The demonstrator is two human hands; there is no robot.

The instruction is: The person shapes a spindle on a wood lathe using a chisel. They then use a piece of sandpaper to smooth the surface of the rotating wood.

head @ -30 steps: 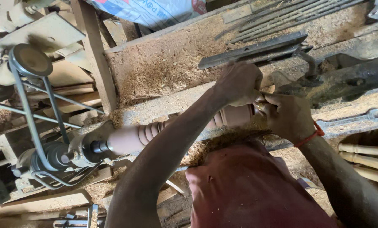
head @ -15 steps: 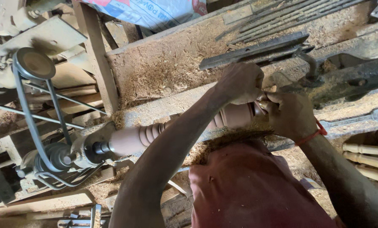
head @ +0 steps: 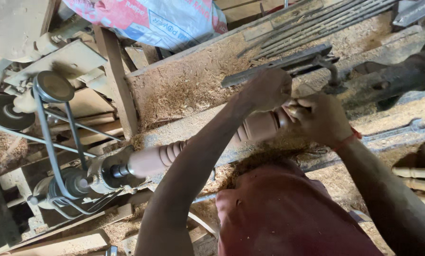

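A turned wooden spindle (head: 153,160) with rings and beads is mounted in a lathe and runs from the left chuck (head: 109,171) to the right under my hands. My left hand (head: 269,90) is fisted just over the spindle's right part. Touching it, my right hand (head: 319,118), with a red thread on its wrist, is closed round a slim turning tool (head: 294,107) held against the wood. Only a small bit of the tool shows between the two hands. My left forearm hides the spindle's middle.
A belt and pulleys (head: 53,87) stand at the left. Flat metal bars (head: 279,64) lie on the sawdust-covered bench behind, under a printed sack (head: 165,19). The dark tailstock (head: 397,78), a spanner (head: 397,130) and several finished spindles (head: 421,175) are at the right.
Both hands stay at the same spot on the spindle. Only the view has shifted a little.
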